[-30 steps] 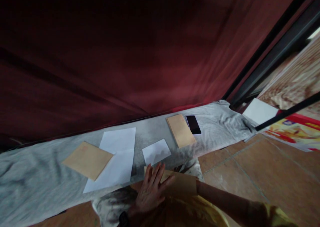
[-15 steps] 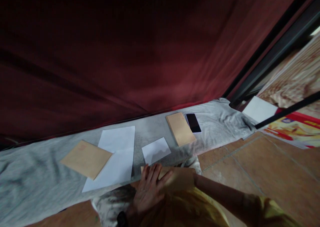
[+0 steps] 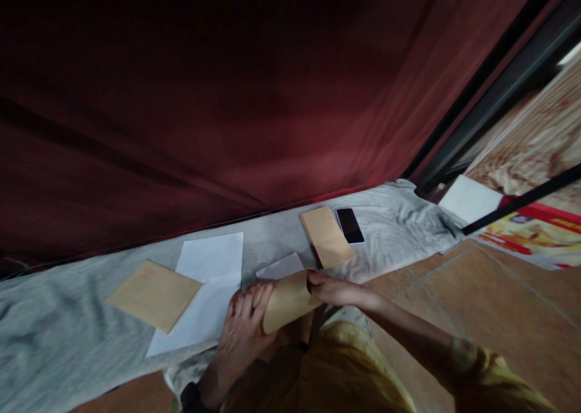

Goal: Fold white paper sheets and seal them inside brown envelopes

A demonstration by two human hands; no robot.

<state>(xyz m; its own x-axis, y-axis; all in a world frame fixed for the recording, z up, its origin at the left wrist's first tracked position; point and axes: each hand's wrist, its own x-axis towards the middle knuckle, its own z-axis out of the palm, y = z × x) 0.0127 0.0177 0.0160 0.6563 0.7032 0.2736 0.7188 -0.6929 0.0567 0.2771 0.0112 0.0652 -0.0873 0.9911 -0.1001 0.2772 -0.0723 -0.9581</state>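
A brown paper envelope (image 3: 290, 301) is held up between my hands, bent in a curve, above the near edge of the cloth. My left hand (image 3: 245, 319) grips its left end with the fingers over the top. At its right end, my right hand (image 3: 329, 289) has its fingers closed at the edge, partly hidden by the paper. Behind the envelope lies a small white paper (image 3: 279, 267), half covered from view. To the left, another brown envelope (image 3: 155, 295) rests across a creased white sheet (image 3: 215, 258).
A stack of brown envelopes (image 3: 327, 234) lies beside a dark-screened phone (image 3: 350, 225) on the grey cloth (image 3: 394, 219). A dark red curtain (image 3: 281, 128) hangs behind. On the right stand a black metal frame (image 3: 481, 86) and a colourful printed box (image 3: 535, 231) on the tiled floor.
The envelope has been lifted and turned, and now curves between both hands. My left hand moved left to its end; my right hand has come into view at the other end.
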